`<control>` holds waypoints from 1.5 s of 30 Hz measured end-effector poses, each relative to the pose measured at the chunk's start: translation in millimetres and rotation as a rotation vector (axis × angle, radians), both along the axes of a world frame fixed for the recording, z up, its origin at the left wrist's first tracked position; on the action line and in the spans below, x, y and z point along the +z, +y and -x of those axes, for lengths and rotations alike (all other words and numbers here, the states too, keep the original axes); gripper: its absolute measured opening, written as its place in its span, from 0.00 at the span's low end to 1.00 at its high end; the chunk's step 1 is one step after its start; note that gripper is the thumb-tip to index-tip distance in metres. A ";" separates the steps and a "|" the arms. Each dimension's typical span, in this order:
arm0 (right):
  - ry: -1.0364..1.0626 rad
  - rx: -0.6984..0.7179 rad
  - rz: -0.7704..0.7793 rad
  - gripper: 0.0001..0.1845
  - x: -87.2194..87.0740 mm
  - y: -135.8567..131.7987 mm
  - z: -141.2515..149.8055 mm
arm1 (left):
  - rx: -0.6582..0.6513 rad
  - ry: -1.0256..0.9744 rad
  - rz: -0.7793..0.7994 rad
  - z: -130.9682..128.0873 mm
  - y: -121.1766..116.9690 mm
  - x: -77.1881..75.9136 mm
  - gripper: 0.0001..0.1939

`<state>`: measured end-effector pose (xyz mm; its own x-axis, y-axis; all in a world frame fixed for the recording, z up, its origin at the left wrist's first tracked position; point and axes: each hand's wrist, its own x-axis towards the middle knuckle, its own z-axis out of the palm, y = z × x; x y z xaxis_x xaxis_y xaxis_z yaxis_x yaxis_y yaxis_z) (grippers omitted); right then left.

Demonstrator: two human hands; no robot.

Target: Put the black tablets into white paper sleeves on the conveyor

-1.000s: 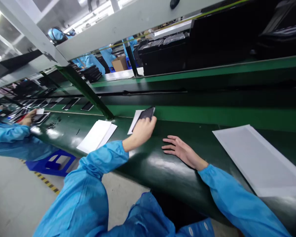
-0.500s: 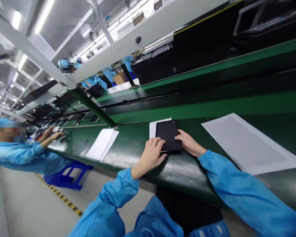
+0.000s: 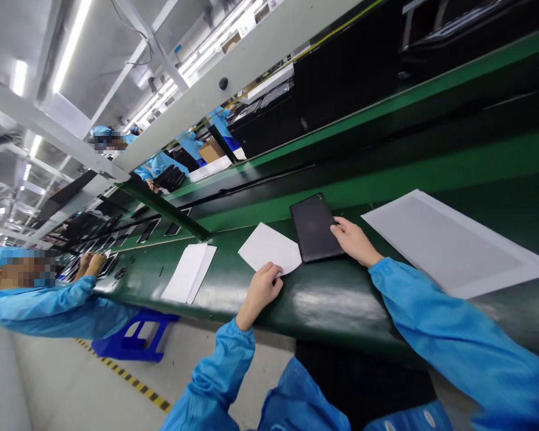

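My right hand (image 3: 354, 240) grips the right edge of a black tablet (image 3: 317, 230), thumb over its dark face. The tablet is tilted a little, with its lower left side against a white sheet (image 3: 267, 246). My left hand (image 3: 261, 293) pinches the near edge of that sheet between thumb and fingers. Left of it, a small pile of white sheets (image 3: 186, 272) lies on the green work surface (image 3: 233, 290). To the right of my right hand is a large translucent white sleeve (image 3: 449, 245), lying flat.
A co-worker (image 3: 58, 299) in blue sits at the left, hands on devices, by a blue stool (image 3: 137, 338). A green post (image 3: 161, 209) rises behind the sheets. Several dark tablets (image 3: 148, 230) lie along the far left line. A raised ledge (image 3: 363, 188) runs along the back.
The tablet has come off the white sheet and moved right with my right hand. My left hand has left the tablet and taken the sheet's edge; the sheet has shifted left and turned.
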<state>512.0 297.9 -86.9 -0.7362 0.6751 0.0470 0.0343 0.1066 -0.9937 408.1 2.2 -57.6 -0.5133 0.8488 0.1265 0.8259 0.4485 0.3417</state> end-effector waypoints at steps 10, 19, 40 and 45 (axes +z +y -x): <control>0.163 0.026 0.204 0.31 8.3 -5.4 -1.6 | -0.056 -0.481 -0.006 31.5 26.9 47.9 0.21; 0.128 0.113 0.330 0.31 20.1 -18.3 -10.8 | 0.069 -1.105 -0.478 36.0 95.3 14.0 0.32; 0.171 0.138 0.590 0.23 22.4 -25.5 -12.9 | -0.234 -0.112 0.100 43.6 67.5 17.3 0.14; 0.177 0.108 0.573 0.21 17.8 -24.9 -12.2 | -0.050 -0.346 -0.167 57.5 67.1 5.2 0.12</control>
<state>524.1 272.9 -69.1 -0.8164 0.5507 -0.1737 -0.1178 -0.4533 -0.8835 350.6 69.3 -52.4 -0.5086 0.8562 0.0912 0.6682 0.3257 0.6689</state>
